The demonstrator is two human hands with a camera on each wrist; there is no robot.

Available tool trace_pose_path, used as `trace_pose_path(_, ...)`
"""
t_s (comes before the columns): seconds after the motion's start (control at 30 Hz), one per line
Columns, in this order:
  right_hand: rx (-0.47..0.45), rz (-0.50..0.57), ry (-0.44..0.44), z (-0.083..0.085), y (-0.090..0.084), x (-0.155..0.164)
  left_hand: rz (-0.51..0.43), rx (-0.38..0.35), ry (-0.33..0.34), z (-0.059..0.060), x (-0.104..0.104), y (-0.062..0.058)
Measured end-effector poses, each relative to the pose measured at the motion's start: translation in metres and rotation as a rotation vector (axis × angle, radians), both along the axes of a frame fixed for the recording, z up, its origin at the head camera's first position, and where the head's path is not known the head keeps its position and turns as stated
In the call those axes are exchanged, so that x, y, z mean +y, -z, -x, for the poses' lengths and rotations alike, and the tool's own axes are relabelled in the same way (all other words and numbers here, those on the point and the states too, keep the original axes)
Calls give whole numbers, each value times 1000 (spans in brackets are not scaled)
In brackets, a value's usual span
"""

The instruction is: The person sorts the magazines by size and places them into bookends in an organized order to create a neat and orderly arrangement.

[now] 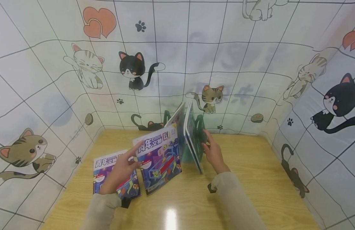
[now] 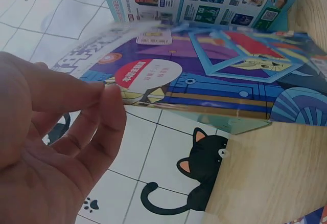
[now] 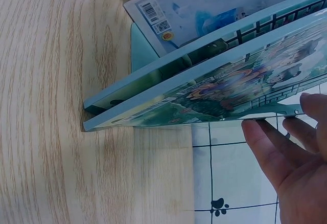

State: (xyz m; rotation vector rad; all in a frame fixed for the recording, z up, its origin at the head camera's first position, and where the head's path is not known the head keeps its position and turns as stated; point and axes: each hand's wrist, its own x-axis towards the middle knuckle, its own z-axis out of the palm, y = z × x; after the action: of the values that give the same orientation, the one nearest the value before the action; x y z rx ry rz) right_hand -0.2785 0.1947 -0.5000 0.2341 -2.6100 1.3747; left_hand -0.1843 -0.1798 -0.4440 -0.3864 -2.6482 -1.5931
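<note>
In the head view my left hand (image 1: 122, 172) pinches a purple and blue magazine (image 1: 161, 159) by its left edge, and the magazine leans at a tilt. The left wrist view shows the thumb and fingertips of that hand (image 2: 71, 132) meeting on the edge of the magazine (image 2: 214, 81). My right hand (image 1: 215, 156) touches the outer side of a green bookend (image 1: 200, 134), its fingers fairly straight and spread. Against that bookend lean upright books with pale edges (image 1: 191, 137); their illustrated cover (image 3: 230, 83) faces the right hand (image 3: 294, 157).
A second magazine of the same design (image 1: 104, 163) lies flat on the wooden table (image 1: 252, 179), partly under the left arm. Another thin book (image 1: 177, 115) leans between the bookend's ends at the back. Behind stands a cat-patterned cloth wall (image 1: 171, 64).
</note>
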Motion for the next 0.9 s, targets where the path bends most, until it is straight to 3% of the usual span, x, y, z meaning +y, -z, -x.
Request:
trace_pose_path(0.33, 8, 9, -5, 0, 0, 1, 90, 94, 26, 1, 14, -6)
trace_pose_path(0.5, 5, 15, -5, 0, 0, 1, 132, 204, 34, 2, 23, -11)
trace_pose_path(0.7, 6, 6, 1, -1, 0, 0, 292, 390, 8, 8, 33, -15)
trace_pose_path(0.9, 0, 5, 2, 1, 1, 1, 327, 454, -9, 14, 45, -21)
